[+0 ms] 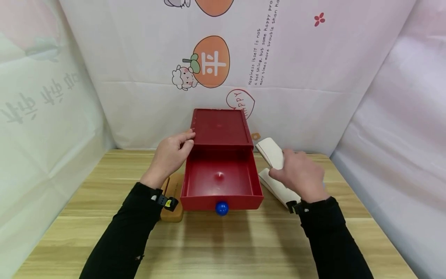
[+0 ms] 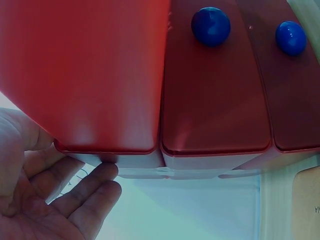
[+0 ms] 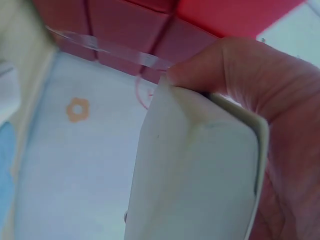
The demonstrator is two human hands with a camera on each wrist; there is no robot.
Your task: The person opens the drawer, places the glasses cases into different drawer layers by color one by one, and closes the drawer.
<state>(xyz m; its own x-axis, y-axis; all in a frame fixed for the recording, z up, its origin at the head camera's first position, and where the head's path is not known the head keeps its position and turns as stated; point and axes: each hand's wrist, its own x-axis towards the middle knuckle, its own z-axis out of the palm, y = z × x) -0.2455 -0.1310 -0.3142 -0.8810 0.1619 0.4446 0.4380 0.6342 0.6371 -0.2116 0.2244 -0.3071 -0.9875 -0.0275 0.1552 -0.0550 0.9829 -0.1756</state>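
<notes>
A dark red drawer unit [image 1: 221, 128] stands at the middle of the table with its top drawer [image 1: 222, 202] pulled out; no contents show inside. My left hand [image 1: 171, 154] rests against the unit's left side, fingers extended, as the left wrist view [image 2: 65, 195] also shows. Blue knobs [image 2: 211, 26] mark the lower drawers there. To the right of the drawer, my right hand [image 1: 301, 174] grips a white folded-looking case [image 1: 271, 152], held tilted above the table. The right wrist view shows the thumb on one edge of the case [image 3: 195, 165]; its far side is hidden.
A second white object [image 1: 277, 188] lies on the table beneath my right hand. A tan wooden-looking piece [image 1: 172, 213] lies left of the drawer, partly under my left wrist. A blue thing [image 3: 6, 165] shows at the right wrist view's edge. Printed white cloth [image 1: 146, 108] hangs behind.
</notes>
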